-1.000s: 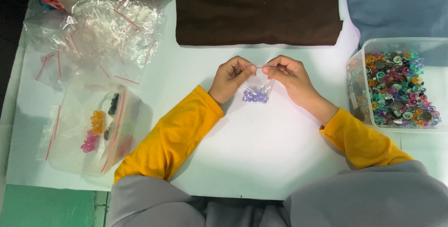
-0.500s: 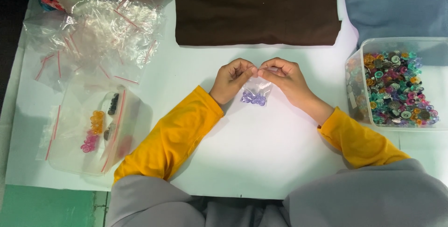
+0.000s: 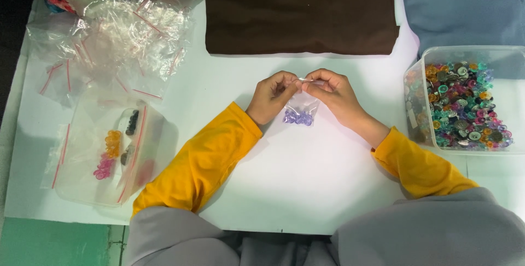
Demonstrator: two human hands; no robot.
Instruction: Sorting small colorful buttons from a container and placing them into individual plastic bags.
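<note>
At the centre of the frame, a small clear bag (image 3: pixel 300 108) of purple buttons (image 3: pixel 298 117) is pinched at its top edge between the fingertips of the left hand (image 3: pixel 272 96) and the right hand (image 3: pixel 334 92), both closed on it, so that the buttons hang at the bottom above the white table (image 3: pixel 306 189). A clear tub (image 3: pixel 418 74) of mixed buttons is kept within reach at the right edge. A heap of empty bags (image 3: pixel 109 36) and a second tub (image 3: pixel 71 189) holding filled bags are laid at the left, with folded brown cloth (image 3: pixel 301 14) along the top.

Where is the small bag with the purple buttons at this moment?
In the head view, the small clear bag of purple buttons hangs mid-table between the left hand and right hand, below the brown garment.
</note>
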